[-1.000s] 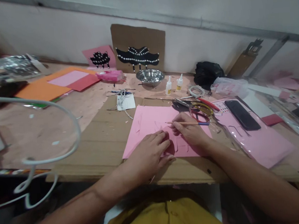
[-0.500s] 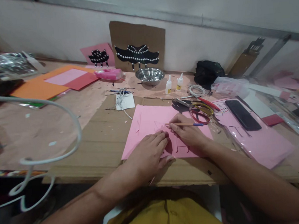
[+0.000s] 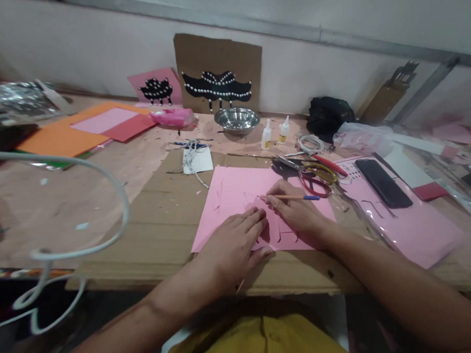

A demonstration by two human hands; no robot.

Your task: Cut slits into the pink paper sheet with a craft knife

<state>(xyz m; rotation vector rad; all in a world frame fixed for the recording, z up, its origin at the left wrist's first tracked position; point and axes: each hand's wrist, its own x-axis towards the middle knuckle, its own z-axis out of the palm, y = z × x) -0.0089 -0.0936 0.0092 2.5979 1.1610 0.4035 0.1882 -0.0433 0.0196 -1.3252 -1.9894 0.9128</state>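
Observation:
My right hand grips a pen with an orange barrel and a blue end cap, its tip against a pink sheet. Dark lines are drawn on that sheet, partly covered by my hands. My left hand lies flat across the sheet's lower middle, fingers stretched toward the pen tip. Under the sheet is a piece of brown cardboard. Just beyond my right hand lie scissors with red and yellow handles, over a black scrap.
Behind the sheet stand a steel bowl and two glue bottles. A phone lies on pink sheets at right. Black beaded cutouts on cardboard lean on the wall. A white cable loops at left.
Both hands stay in nearly the same place, and the pen tip remains on the pink sheet. The whole view shifts very slightly.

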